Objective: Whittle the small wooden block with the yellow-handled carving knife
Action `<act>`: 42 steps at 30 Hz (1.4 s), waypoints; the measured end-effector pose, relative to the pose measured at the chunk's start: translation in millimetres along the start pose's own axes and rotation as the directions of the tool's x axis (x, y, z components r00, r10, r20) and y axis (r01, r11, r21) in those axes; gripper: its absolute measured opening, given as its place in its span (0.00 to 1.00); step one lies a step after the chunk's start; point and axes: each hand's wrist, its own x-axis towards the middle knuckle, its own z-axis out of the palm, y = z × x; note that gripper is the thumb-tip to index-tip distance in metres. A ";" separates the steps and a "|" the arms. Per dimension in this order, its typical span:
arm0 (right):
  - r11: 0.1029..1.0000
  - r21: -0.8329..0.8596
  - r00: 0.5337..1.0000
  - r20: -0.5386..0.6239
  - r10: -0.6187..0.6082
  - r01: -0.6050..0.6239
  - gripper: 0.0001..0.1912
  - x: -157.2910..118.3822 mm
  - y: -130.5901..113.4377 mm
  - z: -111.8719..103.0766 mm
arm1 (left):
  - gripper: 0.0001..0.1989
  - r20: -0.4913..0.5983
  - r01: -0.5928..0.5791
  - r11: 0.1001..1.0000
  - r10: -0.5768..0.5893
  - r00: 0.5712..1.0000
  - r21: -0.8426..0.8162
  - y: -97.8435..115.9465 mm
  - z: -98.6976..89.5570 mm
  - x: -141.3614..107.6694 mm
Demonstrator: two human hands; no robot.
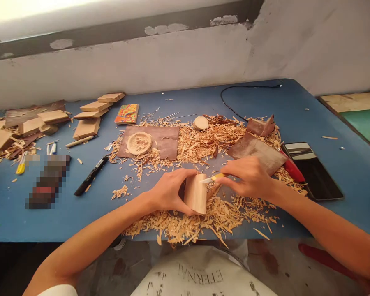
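Note:
Near the front edge of the blue table, my left hand point(172, 192) grips a pale wooden block point(196, 194) by its top and bottom ends, thumb below and fingers above. My right hand point(248, 176) is closed on a cutter with a yellow handle point(218, 176). Its blade point(207, 180) points left and meets the upper right edge of the block. Curled wood shavings point(179, 226) lie under and around both hands. Just behind, a round carved wooden dish point(139, 143) rests on brown sandpaper point(169, 142).
A phone point(314, 170) and a red-handled tool point(292, 166) lie at the right. A black marker point(91, 176), stacked wooden blocks point(86, 128), a painted block point(126, 114) and a yellow cutter point(21, 165) are at the left. A black cable point(231, 106) runs behind.

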 end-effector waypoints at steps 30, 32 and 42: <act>0.998 0.057 0.995 0.085 -0.043 0.039 0.17 -0.4 -2.8 8.2 | 0.50 -0.023 -0.065 0.998 0.064 0.998 -0.016 2.2 -0.6 1.4; 0.998 0.051 0.995 0.080 -0.050 0.046 0.17 -0.3 -2.7 8.1 | 0.49 -0.041 -0.100 0.995 0.099 0.994 -0.026 2.6 -1.1 2.4; 0.997 0.048 0.996 0.071 -0.060 0.057 0.17 -2.2 -1.2 10.1 | 0.49 -0.059 -0.128 0.992 0.127 0.990 -0.017 1.1 -0.4 2.2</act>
